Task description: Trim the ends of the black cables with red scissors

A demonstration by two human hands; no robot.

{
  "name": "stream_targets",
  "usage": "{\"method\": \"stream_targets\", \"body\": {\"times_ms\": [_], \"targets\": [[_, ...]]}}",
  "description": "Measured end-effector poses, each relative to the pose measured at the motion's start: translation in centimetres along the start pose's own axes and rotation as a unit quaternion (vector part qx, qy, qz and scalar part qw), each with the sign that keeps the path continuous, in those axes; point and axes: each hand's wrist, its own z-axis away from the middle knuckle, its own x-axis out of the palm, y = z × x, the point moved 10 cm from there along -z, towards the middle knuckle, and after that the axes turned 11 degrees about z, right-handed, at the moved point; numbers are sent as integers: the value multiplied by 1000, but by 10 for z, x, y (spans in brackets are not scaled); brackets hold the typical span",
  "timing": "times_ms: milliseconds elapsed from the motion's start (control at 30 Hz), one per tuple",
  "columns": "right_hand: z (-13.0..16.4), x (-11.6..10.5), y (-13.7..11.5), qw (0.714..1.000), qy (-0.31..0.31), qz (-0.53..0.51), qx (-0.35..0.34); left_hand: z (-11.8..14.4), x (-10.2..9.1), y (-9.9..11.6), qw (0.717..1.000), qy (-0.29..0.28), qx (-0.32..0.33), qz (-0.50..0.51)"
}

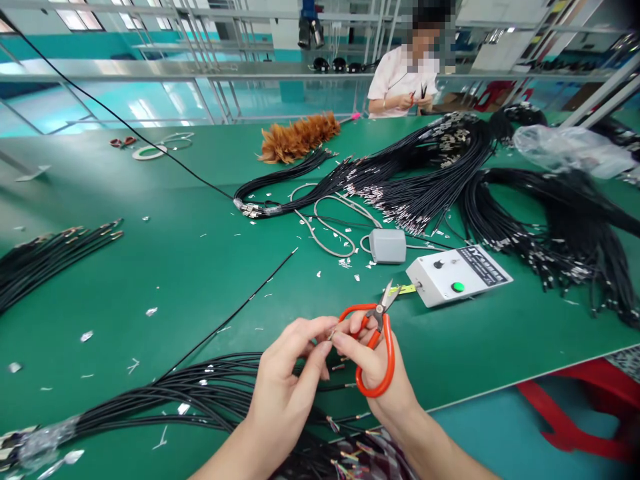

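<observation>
I see a green bench [200, 267] scattered with foil scraps and black cable bundles [440, 173], in a workshop with metal racks and teal walls. The white control box [457, 275] carries a label too small to read. My right hand [373, 360] has its grip closed on red-handled scissors [377, 347]; my left hand [287, 380] pinches a wire end [332, 335] above the near bench edge.

Long green bench [165, 267] under bright daylight, teal floor [500, 433] with a red stool [590, 413] at right, metal pipe racking [210, 73] behind, teal-banded wall, high windows [80, 20], a seated person in white [400, 83] opposite
</observation>
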Motion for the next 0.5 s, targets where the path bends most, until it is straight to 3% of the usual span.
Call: {"method": "stream_targets", "body": {"times_ms": [167, 300, 500], "targets": [[2, -2, -6, 999, 20, 33, -8, -5, -11, 20, 991, 67, 62, -102], [4, -5, -7, 998, 38, 44, -8, -7, -11, 24, 987, 77, 71, -126], [6, -7, -9, 997, 60, 43, -4, -3, -15, 13, 990, 111, 22, -87]]}}
